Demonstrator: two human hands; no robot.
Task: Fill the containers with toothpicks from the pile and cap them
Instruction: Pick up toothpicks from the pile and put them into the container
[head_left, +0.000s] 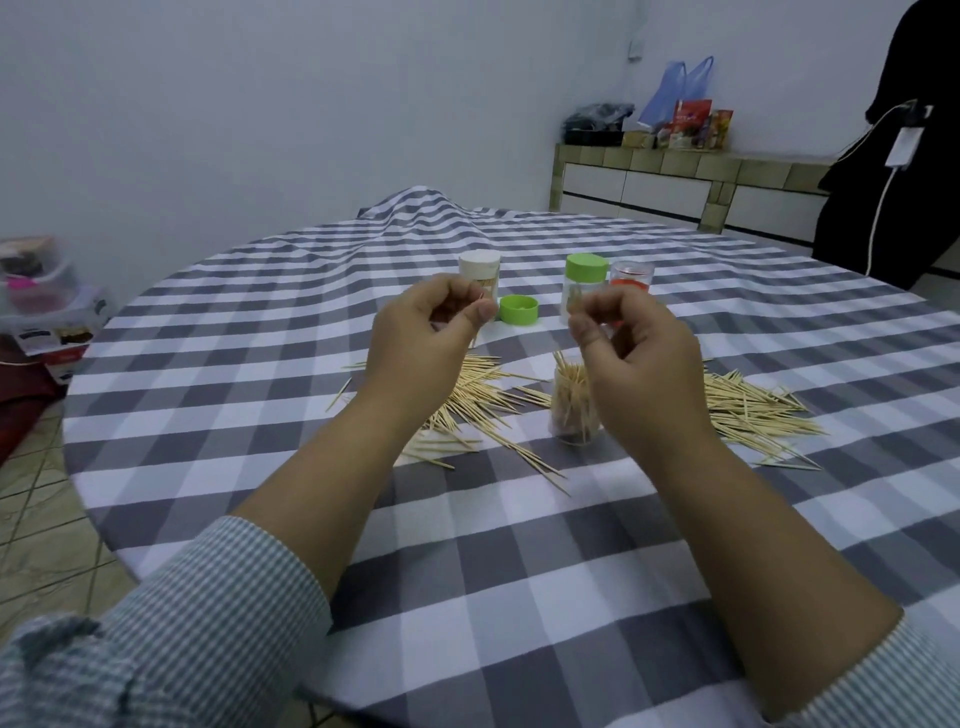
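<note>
An uncapped clear container (571, 410) full of upright toothpicks stands between two spreads of the toothpick pile (472, 400), the other spread (753, 410) lying to the right. My left hand (421, 338) is raised above the left spread, fingers curled, seemingly pinching something thin. My right hand (634, 353) hovers over the open container with thumb and fingers curled; what it holds is unclear. Behind stand a white-capped container (479, 270), a green-capped container (584, 283) and a clear container with a red base (631, 278). A loose green cap (518, 310) lies between them.
The round table carries a grey-and-white checked cloth (519, 545), bunched up at the far edge. A tiled counter (675, 176) with bags stands at the back right, a dark garment with a white cable (883, 156) hangs at the right, and boxes (47, 306) sit on the floor left.
</note>
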